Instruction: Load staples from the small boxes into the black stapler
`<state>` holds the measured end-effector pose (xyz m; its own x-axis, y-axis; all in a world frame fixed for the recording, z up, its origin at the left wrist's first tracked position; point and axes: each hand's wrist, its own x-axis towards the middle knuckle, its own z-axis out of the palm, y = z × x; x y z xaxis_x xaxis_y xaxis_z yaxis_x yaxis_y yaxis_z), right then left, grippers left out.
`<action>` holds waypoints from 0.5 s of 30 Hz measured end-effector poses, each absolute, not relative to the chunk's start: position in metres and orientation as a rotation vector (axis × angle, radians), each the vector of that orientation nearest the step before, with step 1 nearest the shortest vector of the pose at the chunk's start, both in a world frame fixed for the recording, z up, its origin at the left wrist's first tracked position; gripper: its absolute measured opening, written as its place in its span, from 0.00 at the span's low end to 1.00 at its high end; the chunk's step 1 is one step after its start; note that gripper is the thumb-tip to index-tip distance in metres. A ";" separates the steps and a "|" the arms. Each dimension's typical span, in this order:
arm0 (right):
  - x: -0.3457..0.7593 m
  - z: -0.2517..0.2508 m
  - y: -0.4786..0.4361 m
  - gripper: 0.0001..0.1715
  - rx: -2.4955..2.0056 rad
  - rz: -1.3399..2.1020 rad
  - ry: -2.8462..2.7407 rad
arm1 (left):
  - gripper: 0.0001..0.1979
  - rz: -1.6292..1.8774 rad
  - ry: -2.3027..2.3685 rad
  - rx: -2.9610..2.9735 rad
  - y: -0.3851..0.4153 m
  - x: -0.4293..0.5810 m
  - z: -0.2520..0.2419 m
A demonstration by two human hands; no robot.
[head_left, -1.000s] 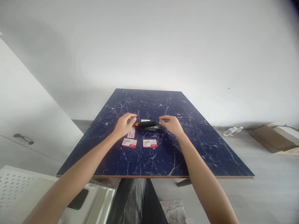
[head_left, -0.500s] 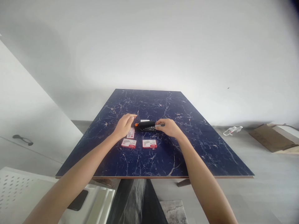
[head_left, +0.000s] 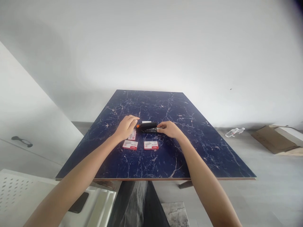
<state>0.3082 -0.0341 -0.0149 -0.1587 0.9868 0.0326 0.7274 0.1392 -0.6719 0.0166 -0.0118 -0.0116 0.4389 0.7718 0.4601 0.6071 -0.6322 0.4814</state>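
Note:
A black stapler (head_left: 149, 125) with an orange tip at its left end lies on the dark blue marbled table (head_left: 151, 105). My right hand (head_left: 169, 129) pinches a small grey strip, apparently staples (head_left: 160, 128), at the stapler's right end; the fingers partly hide it. Beside the orange tip is my left hand (head_left: 126, 126), its fingers stretched out and nothing in it. Three red-and-white small boxes, likely staple boxes, lie near: one (head_left: 132, 135) by my left hand, another (head_left: 130, 145) below it, a third (head_left: 151, 145) in front of the stapler. Behind the stapler a white item (head_left: 146, 122) shows partly.
A white cabinet with a dark handle (head_left: 22, 141) stands at the left. A dark phone-like slab (head_left: 79, 202) lies on a pale surface at the lower left. On the floor to the right are a clear plastic bottle (head_left: 234, 132) and a cardboard box (head_left: 272, 138).
My right hand has moved slightly left, bringing the grey strip closer in against the stapler's right end. My left hand stays almost where it was.

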 end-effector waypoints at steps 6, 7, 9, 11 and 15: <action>0.307 -0.017 -0.032 0.14 -1.594 0.795 -1.935 | 0.21 0.960 1.192 2.446 -0.012 0.017 -0.011; 0.308 -0.015 -0.033 0.16 -1.589 0.793 -1.937 | 0.20 0.956 1.185 2.442 -0.012 0.017 -0.010; 0.313 -0.011 -0.036 0.18 -1.612 0.715 -1.961 | 0.18 0.898 1.109 2.441 -0.012 0.014 -0.008; 0.319 -0.005 -0.040 0.14 -1.696 0.572 -2.033 | 0.19 0.783 0.997 2.450 -0.012 0.012 -0.006; 0.323 -0.002 -0.046 0.09 -1.795 0.506 -2.249 | 0.29 0.614 1.030 2.463 -0.010 0.010 -0.012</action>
<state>0.3235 -0.0456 -0.0020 -0.2299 0.9723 -0.0422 0.8968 0.1948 -0.3972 0.0103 -0.0100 -0.0117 0.6322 0.7369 0.2397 0.5616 -0.6488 0.5135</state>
